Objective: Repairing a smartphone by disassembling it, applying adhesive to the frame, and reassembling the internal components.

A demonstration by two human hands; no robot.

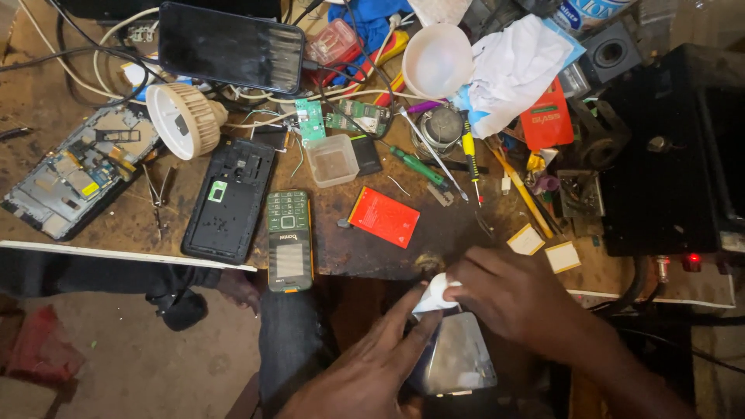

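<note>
My left hand [371, 363] holds a flat phone screen panel [458, 363] from its left edge, just below the workbench's front edge. My right hand [504, 293] presses a small white wad [434, 295] against the top of that panel, fingers curled over it. Both hands meet low in the head view, in front of my lap. The panel's glossy face points up and reflects light.
The wooden workbench [140, 225] holds a green keypad phone [289, 239], a black phone back shell [230, 200], an opened phone frame [74, 172], a red battery [383, 217], a clear plastic tub [332, 160], screwdrivers, circuit boards, a bulb housing [183, 119] and a black box [667, 155].
</note>
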